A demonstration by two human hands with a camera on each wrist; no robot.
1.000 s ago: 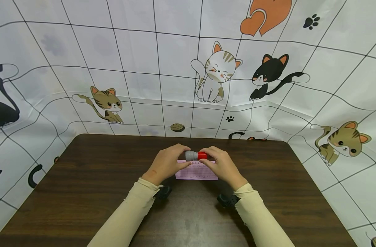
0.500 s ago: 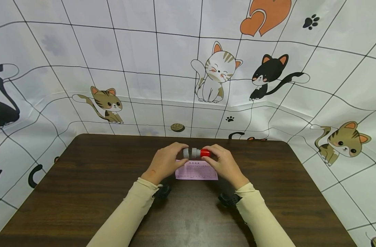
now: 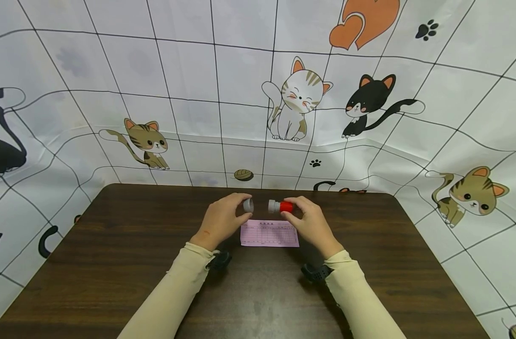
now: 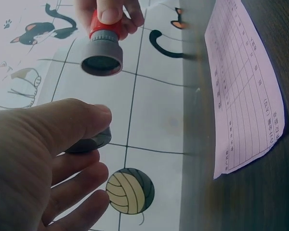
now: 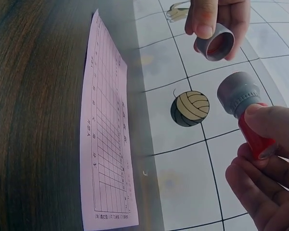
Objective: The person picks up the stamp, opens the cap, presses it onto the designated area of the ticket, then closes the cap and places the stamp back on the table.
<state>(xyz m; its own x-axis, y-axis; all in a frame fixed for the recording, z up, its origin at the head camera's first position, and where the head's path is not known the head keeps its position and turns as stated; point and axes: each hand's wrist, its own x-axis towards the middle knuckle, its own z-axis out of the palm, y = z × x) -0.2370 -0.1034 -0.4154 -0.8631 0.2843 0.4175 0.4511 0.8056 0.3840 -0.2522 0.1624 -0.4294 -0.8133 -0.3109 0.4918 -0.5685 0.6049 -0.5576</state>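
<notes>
My left hand (image 3: pixel 221 220) pinches a small round grey cap (image 3: pixel 248 205) between thumb and fingers. The right wrist view shows the cap (image 5: pixel 220 45) as a hollow ring-like cup, its open side towards the stamp. In my right hand (image 3: pixel 312 227) is a red and grey stamp (image 3: pixel 286 207), gripped by its red handle and held nearly level, grey head to the left. Its round dark face shows within the grey rim of the stamp (image 4: pixel 102 53) in the left wrist view. Cap and stamp are apart, both raised above the table. A pink printed form (image 3: pixel 269 234) lies flat below them.
The dark wooden table (image 3: pixel 135 263) reaches back to a white sheet (image 3: pixel 241 70) printed with cats and grid lines. Dark straps (image 3: pixel 316 273) sit at both wrists, over light sleeves (image 3: pixel 361 296).
The grey cap has come off the stamp's head. My left hand has moved a little left with the cap, my right hand slightly right with the stamp, opening a gap.
</notes>
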